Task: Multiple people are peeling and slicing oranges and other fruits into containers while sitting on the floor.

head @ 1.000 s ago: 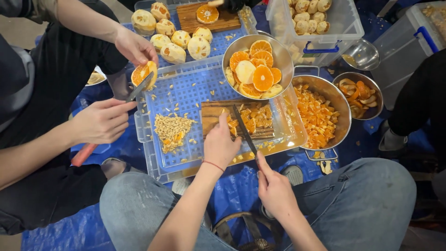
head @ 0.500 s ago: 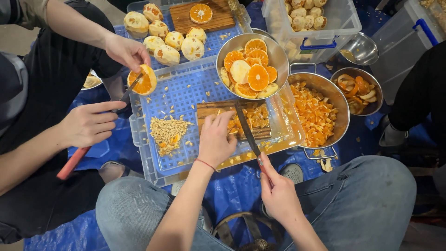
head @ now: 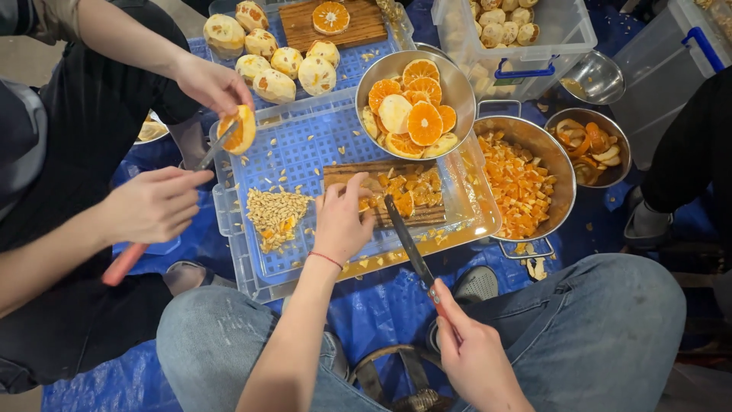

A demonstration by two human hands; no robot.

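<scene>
My left hand (head: pixel 341 220) rests palm down on the near left end of a small wooden cutting board (head: pixel 427 215), fingers curled over cut orange pieces (head: pixel 400 194). My right hand (head: pixel 476 352) grips the red handle of a knife (head: pixel 408 243), its dark blade pointing up onto the board beside the orange pieces. The board lies in a blue perforated tray (head: pixel 305 145) with juice pooled along its near edge. A metal bowl of orange halves (head: pixel 415 114) sits just beyond the board.
A co-worker's hands on the left hold an orange half (head: pixel 240 130) and a red-handled knife (head: pixel 126 259). A heap of seeds (head: pixel 276 210) lies in the tray. A large pot of diced orange (head: pixel 522 183) and a bowl of peels (head: pixel 587 145) stand right. Peeled oranges (head: pixel 290 65) lie behind.
My left hand slid slightly forward over the orange pieces. My right hand drew the knife back toward me, tilting the blade. The co-worker's hands shifted a little.
</scene>
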